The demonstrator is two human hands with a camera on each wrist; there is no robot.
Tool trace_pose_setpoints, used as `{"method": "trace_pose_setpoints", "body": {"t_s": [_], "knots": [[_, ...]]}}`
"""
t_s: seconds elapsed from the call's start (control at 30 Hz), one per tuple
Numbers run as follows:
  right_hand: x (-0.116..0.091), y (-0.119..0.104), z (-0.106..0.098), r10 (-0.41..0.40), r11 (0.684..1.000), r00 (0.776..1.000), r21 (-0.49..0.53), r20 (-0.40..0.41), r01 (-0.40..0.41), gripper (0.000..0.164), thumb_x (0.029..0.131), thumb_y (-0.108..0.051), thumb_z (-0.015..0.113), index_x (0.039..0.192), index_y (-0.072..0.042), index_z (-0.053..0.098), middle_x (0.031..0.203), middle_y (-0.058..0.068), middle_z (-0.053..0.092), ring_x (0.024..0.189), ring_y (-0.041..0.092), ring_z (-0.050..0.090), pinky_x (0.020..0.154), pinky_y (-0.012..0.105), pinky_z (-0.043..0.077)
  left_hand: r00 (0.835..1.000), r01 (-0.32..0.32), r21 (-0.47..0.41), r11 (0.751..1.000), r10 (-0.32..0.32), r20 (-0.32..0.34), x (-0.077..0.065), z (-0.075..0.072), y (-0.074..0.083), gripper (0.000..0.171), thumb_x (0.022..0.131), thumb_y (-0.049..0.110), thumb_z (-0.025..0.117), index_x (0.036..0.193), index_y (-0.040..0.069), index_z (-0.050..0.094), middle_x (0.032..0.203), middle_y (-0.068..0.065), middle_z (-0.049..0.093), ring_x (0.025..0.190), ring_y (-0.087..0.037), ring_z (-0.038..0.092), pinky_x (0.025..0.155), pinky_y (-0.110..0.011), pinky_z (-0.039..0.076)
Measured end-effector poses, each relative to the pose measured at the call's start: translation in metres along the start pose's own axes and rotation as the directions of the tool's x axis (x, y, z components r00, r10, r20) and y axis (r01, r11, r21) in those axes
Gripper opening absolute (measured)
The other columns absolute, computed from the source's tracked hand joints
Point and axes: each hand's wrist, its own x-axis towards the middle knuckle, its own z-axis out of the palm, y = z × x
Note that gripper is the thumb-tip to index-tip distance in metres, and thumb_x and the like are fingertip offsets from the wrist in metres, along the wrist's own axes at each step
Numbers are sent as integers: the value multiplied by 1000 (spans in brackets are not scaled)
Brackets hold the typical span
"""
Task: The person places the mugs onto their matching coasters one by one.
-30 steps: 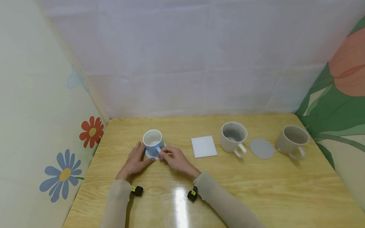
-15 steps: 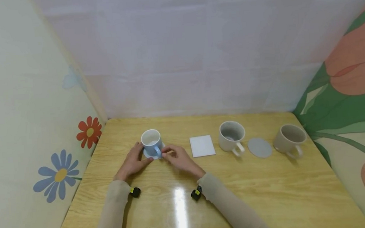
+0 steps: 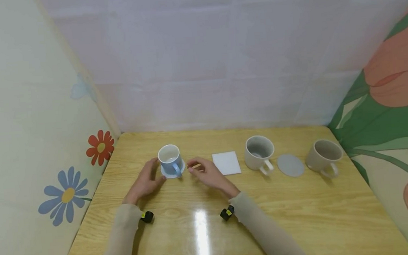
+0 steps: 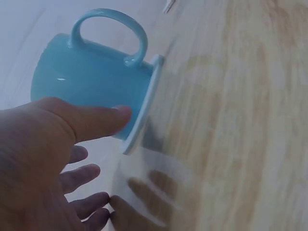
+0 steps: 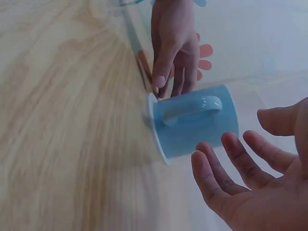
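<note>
A small light-blue mug (image 3: 169, 157) stands upright on a round pale coaster (image 3: 168, 175) at the table's left, its handle toward the person. Left of it my left hand (image 3: 145, 181) is spread with the thumb apart from the fingers, holding nothing. In the left wrist view the thumb overlaps the blue mug (image 4: 96, 77); a small gap to it shows in the head view. On the mug's right, my right hand (image 3: 207, 175) has loosely bent fingers and holds nothing. The right wrist view shows both hands apart from the mug (image 5: 192, 125).
Right of the right hand lies a square white coaster (image 3: 226, 163). Beyond it stand a large light-grey mug (image 3: 253, 155), a round grey coaster (image 3: 290, 165) and a beige mug (image 3: 318, 159) near the right edge. A white cloth wall (image 3: 199, 64) backs the table.
The right hand has let go of the blue mug's handle and moved off to the right. My left hand has drawn away to the left from the mug and coaster. The mug stays put.
</note>
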Motion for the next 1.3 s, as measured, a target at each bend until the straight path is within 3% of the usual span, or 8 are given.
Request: {"method": "trace_pose_setpoints", "body": {"t_s": [0.13,0.4,0.67,0.9,1.3], "knots": [[-4,-2,-12,-17,1000,1000,-24,-5,17,30,109,-17,62,135,-2,66,131,17,71,119,36,71,102,48,61,1000,15,-6,1000,-15,-23,-1,-5,6,82,102,17,74,166,0,26,170,-32,27,158,-54,25,129,-71,18],[-14,-11,-29,-39,999,997,-23,-64,37,29,108,-18,65,134,-4,67,130,17,71,119,35,72,103,48,61,997,-35,12,999,36,-70,0,-11,16,66,114,27,54,164,-6,27,169,-34,29,157,-55,26,126,-73,24],[-22,-15,-39,-82,996,993,-37,-81,80,31,108,-20,65,135,-5,66,131,18,71,119,37,71,100,45,62,992,-69,-15,998,67,-105,-4,-13,24,65,115,33,49,165,-3,29,170,-31,29,158,-53,26,126,-73,25],[-31,-17,-46,-148,989,983,-39,-104,145,29,106,-14,67,131,0,66,128,26,70,118,43,71,99,52,62,984,-99,-16,995,95,-153,-9,-15,29,63,115,34,49,164,-1,31,170,-29,31,157,-51,29,125,-73,27],[-45,-15,-57,-163,986,976,-56,-142,157,27,106,-11,67,131,0,66,126,21,71,117,40,71,98,46,63,969,-167,13,986,167,-182,-18,-13,47,59,113,23,54,162,-3,34,168,-28,36,157,-49,30,126,-71,28]]}}
